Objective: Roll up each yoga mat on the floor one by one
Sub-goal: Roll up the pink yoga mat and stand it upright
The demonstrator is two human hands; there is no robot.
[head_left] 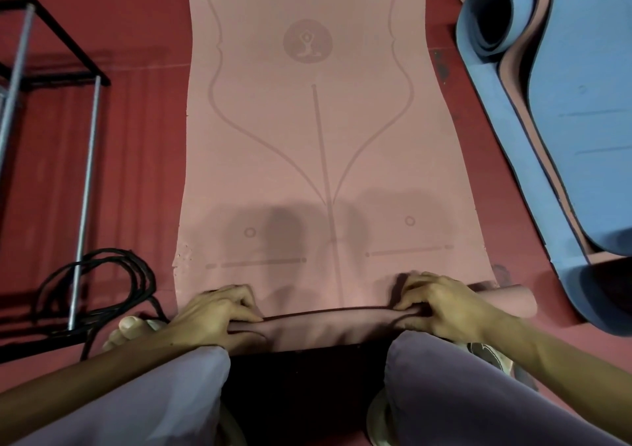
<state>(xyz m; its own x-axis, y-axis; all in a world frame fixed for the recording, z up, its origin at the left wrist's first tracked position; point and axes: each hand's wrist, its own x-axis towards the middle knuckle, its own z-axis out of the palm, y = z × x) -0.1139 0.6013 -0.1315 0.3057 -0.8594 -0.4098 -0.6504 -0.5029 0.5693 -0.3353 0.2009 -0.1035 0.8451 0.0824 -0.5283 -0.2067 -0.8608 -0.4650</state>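
On the red floor, both hands start the roll at the near end of a long pink foam yoga mat (pixel 325 144).

Left hand (pixel 219 312) and right hand (pixel 441 305) sit wide apart, fingers curled over the tight first turn (pixel 328 329), probably to keep it even across the width. Most of the mat lies flat ahead. Blue rolled mats (pixel 496 17) rest at right, a coiled black cable (pixel 95 284) at left.
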